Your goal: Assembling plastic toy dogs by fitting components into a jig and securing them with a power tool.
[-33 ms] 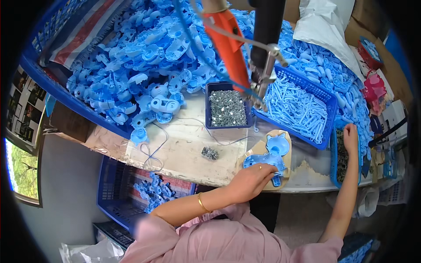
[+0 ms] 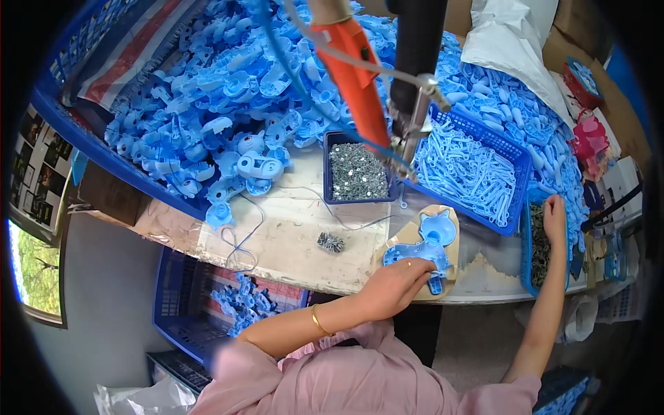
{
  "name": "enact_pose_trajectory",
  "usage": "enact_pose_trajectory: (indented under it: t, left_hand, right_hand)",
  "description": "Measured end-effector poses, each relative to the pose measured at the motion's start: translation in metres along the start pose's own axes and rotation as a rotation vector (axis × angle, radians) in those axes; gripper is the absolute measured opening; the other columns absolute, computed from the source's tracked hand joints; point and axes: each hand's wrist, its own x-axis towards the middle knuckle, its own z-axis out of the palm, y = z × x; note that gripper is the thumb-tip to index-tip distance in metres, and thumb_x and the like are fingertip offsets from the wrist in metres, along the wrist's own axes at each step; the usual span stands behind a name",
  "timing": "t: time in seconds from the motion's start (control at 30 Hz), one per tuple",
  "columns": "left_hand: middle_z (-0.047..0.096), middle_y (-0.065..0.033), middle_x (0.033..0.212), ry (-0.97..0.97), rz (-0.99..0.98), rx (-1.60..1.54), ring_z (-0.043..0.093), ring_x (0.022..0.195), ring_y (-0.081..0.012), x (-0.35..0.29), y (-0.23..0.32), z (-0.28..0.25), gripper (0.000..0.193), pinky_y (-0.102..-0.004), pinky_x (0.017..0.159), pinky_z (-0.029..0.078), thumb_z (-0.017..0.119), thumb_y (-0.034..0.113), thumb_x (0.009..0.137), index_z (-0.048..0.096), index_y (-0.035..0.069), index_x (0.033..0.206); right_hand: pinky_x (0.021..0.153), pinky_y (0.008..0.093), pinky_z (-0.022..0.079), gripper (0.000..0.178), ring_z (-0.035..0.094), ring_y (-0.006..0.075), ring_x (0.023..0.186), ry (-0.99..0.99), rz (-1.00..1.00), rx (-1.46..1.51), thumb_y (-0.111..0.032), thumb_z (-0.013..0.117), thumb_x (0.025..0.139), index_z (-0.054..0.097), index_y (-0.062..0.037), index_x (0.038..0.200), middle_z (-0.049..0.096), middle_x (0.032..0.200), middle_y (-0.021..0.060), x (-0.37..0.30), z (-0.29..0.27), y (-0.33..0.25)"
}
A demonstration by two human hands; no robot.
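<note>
A light-blue hollow plastic shell point(image 2: 437, 229) with a round end lies on a tan board point(image 2: 448, 273) at the table's front edge. My left hand point(image 2: 395, 285) reaches over its near part, thumb and fingers pinched together just above or on the plastic. Whatever sits between those fingertips is hidden. On the right, my right hand point(image 2: 554, 220) is at a turquoise basket point(image 2: 527, 257) of small dark parts, its fingers curled closed. I cannot make out anything in them. Above the table hangs an orange power screwdriver point(image 2: 354, 79), its metal tip near a dark blue tray of screws point(image 2: 357, 173).
Blue plastic shells point(image 2: 228, 104) are heaped across the back. A blue basket point(image 2: 508, 225) holds light-blue stick-like parts. A screw cluster point(image 2: 330, 241) and loose string point(image 2: 238, 247) lie on the table. Below the left edge stands another blue crate point(image 2: 169, 304).
The hanging orange screwdriver has swung slightly to the left. Both hands and the shell on the board have stayed in place.
</note>
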Motion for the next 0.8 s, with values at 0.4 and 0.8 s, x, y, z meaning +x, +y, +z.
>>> enact_pose_trajectory:
  t: [0.4, 0.8]
  left_hand:
    - [0.066, -0.0154, 0.092, -0.089, -0.155, -0.198, 0.066, 0.084, -0.0269, 0.009, 0.008, -0.008, 0.021, -0.0351, 0.076, 0.051, 0.055, 0.019, 0.103, 0.062, 0.003, 0.114]
    - [0.06, -0.001, 0.089, -0.037, -0.296, -0.437, 0.056, 0.081, -0.0065, 0.015, 0.005, -0.013, 0.016, -0.0231, 0.074, 0.047, 0.062, 0.011, 0.1, 0.055, -0.001, 0.107]
  right_hand:
    - [0.067, 0.024, 0.049, 0.021, 0.056, 0.0078, 0.079, -0.111, 0.294, 0.669, -0.012, 0.056, 0.101, 0.063, -0.0048, 0.119, 0.062, 0.1, 0.0009, -0.033, -0.038, -0.131]
    - [0.06, 0.0223, 0.051, 0.014, 0.064, 0.0061, 0.068, -0.758, 0.323, 1.115, -0.007, 0.066, 0.094, 0.071, 0.0007, 0.105, 0.068, 0.081, 0.0015, -0.076, -0.038, -0.325]
